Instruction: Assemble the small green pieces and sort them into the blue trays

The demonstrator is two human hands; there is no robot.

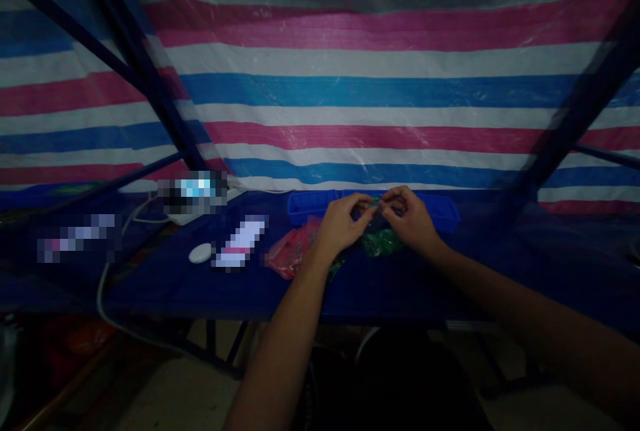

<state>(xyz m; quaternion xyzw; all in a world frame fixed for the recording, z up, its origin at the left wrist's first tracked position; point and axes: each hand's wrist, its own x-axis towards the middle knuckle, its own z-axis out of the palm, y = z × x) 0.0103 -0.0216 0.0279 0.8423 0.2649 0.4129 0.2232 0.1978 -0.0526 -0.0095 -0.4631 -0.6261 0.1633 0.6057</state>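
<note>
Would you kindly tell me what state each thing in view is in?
Left hand: fingers bent, tips near the other hand's; grip unclear.
Right hand: fingers bent; grip unclear.
Red bag: crumpled, partly hidden by the left arm.
Green bag: crumpled.
Blue tray: open-topped, partly hidden.
White disc: lying flat.
Phone-like slab: bright, details blurred.
Cable: hanging in a loose curve.
Striped sheet: hung up, slightly wrinkled.

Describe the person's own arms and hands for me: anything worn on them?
The left hand and right hand are ungloved, with no ring, watch or cable that I can make out. Both forearms are bare, with no sleeve showing. Dim light hides finer markings.
</note>
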